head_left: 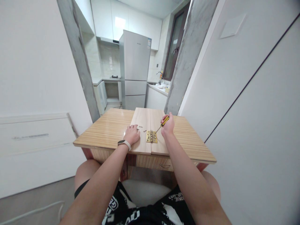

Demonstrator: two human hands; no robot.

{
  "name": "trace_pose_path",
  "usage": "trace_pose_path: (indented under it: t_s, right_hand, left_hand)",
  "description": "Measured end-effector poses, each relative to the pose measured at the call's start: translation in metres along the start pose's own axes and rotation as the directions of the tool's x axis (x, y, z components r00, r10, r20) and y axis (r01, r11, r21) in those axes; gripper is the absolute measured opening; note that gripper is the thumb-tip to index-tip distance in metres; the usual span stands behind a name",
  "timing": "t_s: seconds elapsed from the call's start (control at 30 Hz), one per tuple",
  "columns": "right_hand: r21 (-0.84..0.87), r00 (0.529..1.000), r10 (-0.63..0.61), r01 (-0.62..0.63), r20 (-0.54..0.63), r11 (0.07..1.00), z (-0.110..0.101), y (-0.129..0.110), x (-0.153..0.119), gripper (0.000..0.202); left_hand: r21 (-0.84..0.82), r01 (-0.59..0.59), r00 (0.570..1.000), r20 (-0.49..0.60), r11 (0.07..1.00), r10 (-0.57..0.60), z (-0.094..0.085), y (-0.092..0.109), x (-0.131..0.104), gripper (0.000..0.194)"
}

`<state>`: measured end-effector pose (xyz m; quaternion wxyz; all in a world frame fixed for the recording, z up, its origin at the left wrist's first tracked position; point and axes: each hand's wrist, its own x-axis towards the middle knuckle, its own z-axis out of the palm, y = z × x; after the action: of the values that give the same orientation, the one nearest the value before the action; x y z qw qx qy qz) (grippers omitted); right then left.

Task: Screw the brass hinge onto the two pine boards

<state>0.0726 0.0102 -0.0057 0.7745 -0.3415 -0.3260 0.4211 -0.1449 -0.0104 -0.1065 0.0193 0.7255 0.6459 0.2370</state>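
A brass-coloured hinge (148, 140) lies open across the seam between two pale wooden boards, the left board (142, 147) and the right board (161, 147). My right hand (169, 125) is wrapped round the yellow-and-black handle of a screwdriver (165, 121). Its shaft slants down to the left, with the tip at the hinge's right leaf; whether it sits in a screw head is too small to tell. Resting on the left board, my left hand (132, 134) lies palm down with its fingers stretched forward. Small loose screws (141, 126) lie near its fingertips.
Both boards lie on a wood-grain table (105, 129) with a drawer (153, 163) on its near side. White walls stand close on the left and right. Beyond the table are a grey fridge (137, 59), a sink tap (159, 75) and white cupboards (103, 20).
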Motion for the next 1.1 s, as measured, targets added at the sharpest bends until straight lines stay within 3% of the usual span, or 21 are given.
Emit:
trace_pose_path:
  t_s: [0.2, 0.43, 0.9, 1.1]
  right_hand:
    - [-0.047, 0.998, -0.061, 0.06, -0.018, 0.997, -0.007, 0.003, -0.002, 0.05]
    - [-0.068, 0.999, -0.039, 0.039, -0.006, 0.997, -0.009, 0.004, -0.005, 0.055]
    - [-0.238, 1.0, 0.023, -0.022, -0.001, 0.971, 0.001, -0.003, 0.0, 0.032]
    - [-0.174, 1.0, -0.003, 0.003, -0.002, 0.985, 0.004, -0.003, -0.001, 0.011]
  left_hand:
    - [-0.004, -0.01, 1.0, -0.017, 1.0, 0.01, 0.002, -0.001, 0.001, 0.054]
    - [-0.006, -0.009, 1.0, -0.01, 1.0, 0.009, 0.001, -0.001, 0.0, 0.055]
    - [-0.003, -0.022, 1.0, -0.021, 1.0, 0.022, 0.003, -0.003, 0.001, 0.054]
    - [0.001, -0.039, 0.999, -0.029, 0.999, 0.039, 0.005, -0.004, 0.002, 0.053]
